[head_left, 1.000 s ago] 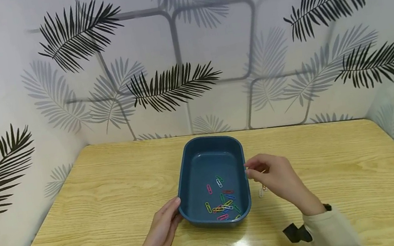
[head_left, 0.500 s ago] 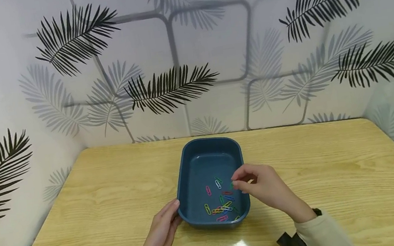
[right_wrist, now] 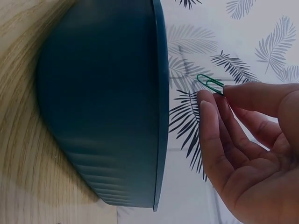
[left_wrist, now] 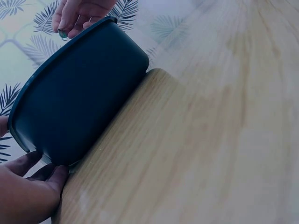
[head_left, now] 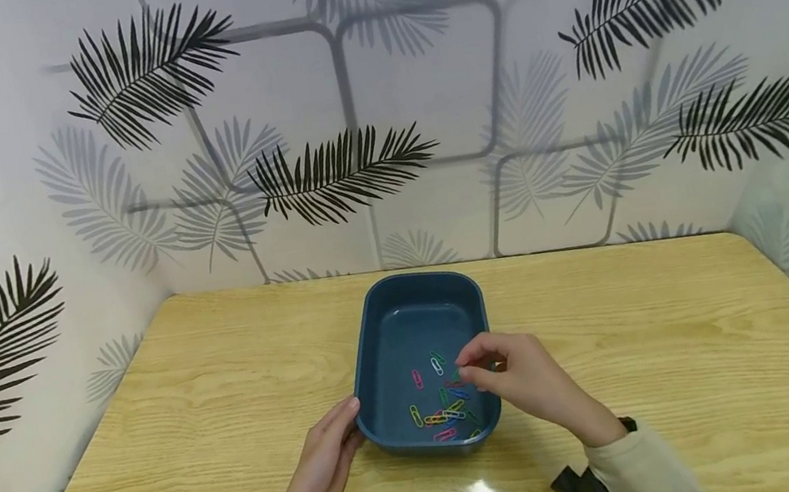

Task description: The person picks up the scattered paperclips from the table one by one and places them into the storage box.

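A dark blue rectangular plastic bin (head_left: 424, 326) stands on the table, with several coloured paper clips (head_left: 436, 419) scattered mostly in its near half. My left hand (head_left: 324, 459) holds the bin at its near left corner; in the left wrist view, fingers (left_wrist: 49, 179) press low on the outer wall and a thumb tip shows at the rim. Over the bin's right rim reaches my right hand (head_left: 527, 379), pinching a green paper clip (right_wrist: 210, 82) between thumb and fingertips. That clip hangs above the bin's inside.
The wooden table (head_left: 231, 378) extends on both sides of the bin. Behind it rises a pale backdrop (head_left: 436, 215) with dark leaf prints. A black strap piece (head_left: 578, 487) sits at the right wrist.
My right hand has moved left, from outside the bin's right rim to over its inside, carrying the green paper clip. The left hand keeps its place on the bin.
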{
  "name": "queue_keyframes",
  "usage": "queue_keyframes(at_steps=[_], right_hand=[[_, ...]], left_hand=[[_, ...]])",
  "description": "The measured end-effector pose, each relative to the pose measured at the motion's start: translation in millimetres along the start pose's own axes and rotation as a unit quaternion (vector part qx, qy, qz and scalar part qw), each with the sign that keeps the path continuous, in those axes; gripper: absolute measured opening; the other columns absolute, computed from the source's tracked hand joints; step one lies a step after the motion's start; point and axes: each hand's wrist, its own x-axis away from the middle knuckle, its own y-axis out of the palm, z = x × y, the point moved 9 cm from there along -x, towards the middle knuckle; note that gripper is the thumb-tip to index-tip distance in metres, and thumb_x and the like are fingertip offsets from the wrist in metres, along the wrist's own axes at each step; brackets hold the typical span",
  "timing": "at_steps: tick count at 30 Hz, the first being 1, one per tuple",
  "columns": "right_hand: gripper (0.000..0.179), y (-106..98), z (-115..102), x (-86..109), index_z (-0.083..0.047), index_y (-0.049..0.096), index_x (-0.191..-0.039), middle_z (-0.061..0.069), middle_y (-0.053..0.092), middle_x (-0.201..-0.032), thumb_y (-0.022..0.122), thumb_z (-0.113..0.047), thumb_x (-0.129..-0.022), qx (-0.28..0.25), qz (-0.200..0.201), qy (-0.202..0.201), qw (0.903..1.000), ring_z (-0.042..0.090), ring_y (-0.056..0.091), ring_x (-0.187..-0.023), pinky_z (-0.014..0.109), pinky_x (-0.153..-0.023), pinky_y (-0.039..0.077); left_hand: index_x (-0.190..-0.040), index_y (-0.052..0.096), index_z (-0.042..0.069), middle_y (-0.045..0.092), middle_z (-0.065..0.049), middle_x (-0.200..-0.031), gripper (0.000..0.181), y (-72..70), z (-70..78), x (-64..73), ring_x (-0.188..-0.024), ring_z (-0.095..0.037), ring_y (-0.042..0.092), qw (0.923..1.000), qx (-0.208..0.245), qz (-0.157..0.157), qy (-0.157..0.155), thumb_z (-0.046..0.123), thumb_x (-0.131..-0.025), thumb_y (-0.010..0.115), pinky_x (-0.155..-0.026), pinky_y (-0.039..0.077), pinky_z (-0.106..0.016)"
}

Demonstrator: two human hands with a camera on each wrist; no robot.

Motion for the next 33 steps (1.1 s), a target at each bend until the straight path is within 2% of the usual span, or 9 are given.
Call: queue_keyframes(at_steps=[7, 14, 17, 23, 26, 29, 33], right_hand=[[0.006, 6, 4, -1.4, -0.006, 0.071, -0.094, -0.002, 0.069, -0.088, 0.069, -0.005, -0.089, 0.013, -0.012, 0.004, 0.9998, 0.014, 0.062, -0.08, 0.027, -0.064, 0.051], [0.008, 4, 8, -2.7, -0.007, 0.071, -0.096, -0.002, 0.069, -0.09, 0.069, -0.006, -0.089, 0.034, -0.01, 0.003, 0.9994, 0.014, 0.061, -0.081, 0.028, -0.066, 0.051], [0.01, -2, 10, -3.7, -0.007, 0.071, -0.098, 0.002, 0.068, -0.094, 0.069, -0.005, -0.088, 0.045, 0.003, 0.007, 0.999, 0.015, 0.062, -0.082, 0.03, -0.068, 0.052], [0.016, -23, 22, -4.9, -0.003, 0.068, -0.105, 0.009, 0.067, -0.102, 0.069, -0.005, -0.089, 0.048, 0.032, 0.036, 0.9977, 0.022, 0.064, -0.086, 0.031, -0.063, 0.052], [0.018, -34, 31, -5.1, -0.001, 0.067, -0.108, 0.01, 0.067, -0.103, 0.068, -0.007, -0.09, 0.068, 0.044, 0.048, 0.9956, 0.025, 0.064, -0.088, 0.031, -0.063, 0.053], [0.02, -43, 41, -5.0, 0.0, 0.066, -0.109, 0.011, 0.066, -0.103, 0.067, -0.007, -0.091, 0.092, 0.04, 0.059, 0.9931, 0.028, 0.064, -0.09, 0.036, -0.066, 0.054], [0.017, -48, 53, -4.7, 0.002, 0.066, -0.106, 0.013, 0.066, -0.099, 0.066, -0.003, -0.089, 0.13, 0.009, 0.062, 0.9896, 0.028, 0.064, -0.088, 0.042, -0.072, 0.054]], left_hand=[[-0.141, 0.038, -0.011, 0.039, -0.023, -0.145, 0.061, -0.7, -0.4, 0.3, -0.132, -0.026, 0.038, 1.0, -0.001, 0.002, -0.001, 0.032, -0.1, 0.053, -0.105, 0.036, -0.031], [-0.142, 0.037, -0.011, 0.035, -0.025, -0.147, 0.063, -0.2, 0.6, -0.6, -0.136, -0.029, 0.034, 1.0, -0.001, -0.003, 0.0, 0.033, -0.1, 0.053, -0.109, 0.032, -0.035], [-0.142, 0.036, -0.012, 0.034, -0.025, -0.147, 0.063, 0.3, 1.6, -0.5, -0.136, -0.03, 0.033, 1.0, -0.001, -0.006, 0.004, 0.033, -0.1, 0.053, -0.109, 0.032, -0.036], [-0.141, 0.037, -0.012, 0.036, -0.025, -0.146, 0.062, 0.5, 1.8, -0.6, -0.135, -0.029, 0.035, 1.0, 0.002, -0.004, 0.006, 0.031, -0.101, 0.053, -0.107, 0.035, -0.033], [-0.141, 0.038, -0.011, 0.038, -0.024, -0.146, 0.061, 0.0, 0.7, -0.5, -0.134, -0.028, 0.036, 1.0, 0.002, -0.001, 0.002, 0.032, -0.1, 0.053, -0.107, 0.035, -0.033], [-0.141, 0.04, -0.011, 0.039, -0.023, -0.145, 0.061, -0.6, -0.1, -0.2, -0.133, -0.027, 0.038, 1.0, 0.002, 0.003, 0.0, 0.032, -0.1, 0.054, -0.106, 0.035, -0.033], [-0.14, 0.04, -0.011, 0.041, -0.023, -0.143, 0.061, -1.2, 0.3, 0.2, -0.13, -0.025, 0.041, 1.0, 0.002, 0.008, 0.002, 0.032, -0.1, 0.054, -0.104, 0.037, -0.03]])
